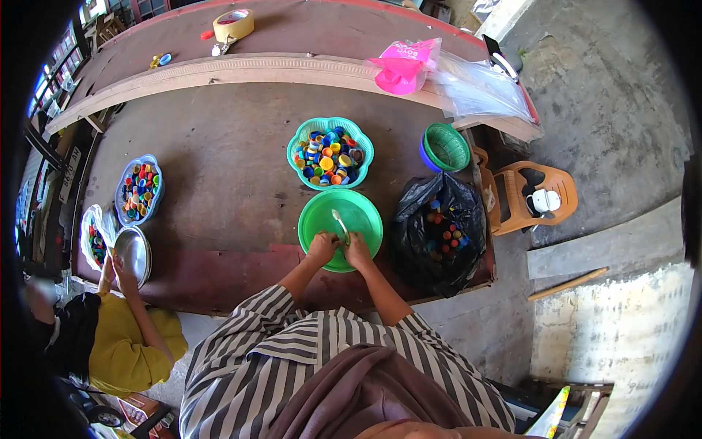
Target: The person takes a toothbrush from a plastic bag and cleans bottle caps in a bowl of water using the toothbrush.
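Observation:
Both my hands are over a round green basin (314, 219) at the table's front edge. My right hand (357, 250) is closed round a small tool with a pale, rounded end (337, 215) that points up and away from me. Close on its left, my left hand (322, 246) is closed too, its fingers bent together; what it holds, if anything, is too small to make out. Just behind the basin stands a turquoise scalloped basket (295, 137) full of coloured bottle caps (327, 157). A black plastic bag (409, 241) with more caps inside stands open to the right.
At the left are a blue basket (119, 194) of caps, a white bag (91, 219) and a metal bowl (139, 256) near a co-worker's hands (121, 276). Nested green baskets (447, 146), an orange chair (567, 186), tape (234, 26) and pink plastic (402, 66) lie beyond.

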Demonstrator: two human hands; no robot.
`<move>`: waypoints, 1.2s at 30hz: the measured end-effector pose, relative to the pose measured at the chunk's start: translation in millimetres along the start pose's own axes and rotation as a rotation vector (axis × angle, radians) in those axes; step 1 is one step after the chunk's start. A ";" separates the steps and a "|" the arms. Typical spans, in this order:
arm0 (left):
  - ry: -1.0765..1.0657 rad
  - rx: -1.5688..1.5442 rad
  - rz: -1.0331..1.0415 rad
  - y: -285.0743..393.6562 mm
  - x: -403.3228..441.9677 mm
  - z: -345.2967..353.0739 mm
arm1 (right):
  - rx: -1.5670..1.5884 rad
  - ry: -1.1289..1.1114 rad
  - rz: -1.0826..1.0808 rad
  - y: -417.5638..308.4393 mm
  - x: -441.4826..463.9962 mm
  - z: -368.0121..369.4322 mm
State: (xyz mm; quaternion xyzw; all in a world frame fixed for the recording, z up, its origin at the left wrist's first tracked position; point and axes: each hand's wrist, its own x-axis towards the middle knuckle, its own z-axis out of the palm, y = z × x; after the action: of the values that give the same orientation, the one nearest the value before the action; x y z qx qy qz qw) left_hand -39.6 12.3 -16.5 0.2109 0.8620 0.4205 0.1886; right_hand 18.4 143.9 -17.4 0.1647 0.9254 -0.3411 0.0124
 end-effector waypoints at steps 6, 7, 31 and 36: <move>0.156 -0.085 0.188 -3.9 -3.0 -6.6 | -0.064 -0.054 -0.030 1.0 0.2 -4.6; 0.198 -0.096 0.185 -3.4 -3.7 -7.0 | -0.024 -0.022 -0.030 -2.2 -1.2 -8.4; 0.144 0.332 0.193 -8.7 -9.0 14.3 | 0.028 -0.053 0.153 -22.5 -3.4 -19.1; 0.276 0.161 0.220 15.0 -17.4 -1.4 | 0.018 -0.031 0.087 -19.3 -2.8 -15.1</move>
State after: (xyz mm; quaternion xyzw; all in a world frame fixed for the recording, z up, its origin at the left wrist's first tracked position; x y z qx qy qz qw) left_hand -22.6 10.7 -1.0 0.2588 0.8823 0.3932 0.0042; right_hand 16.4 138.9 6.6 0.1994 0.9140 -0.3512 0.0398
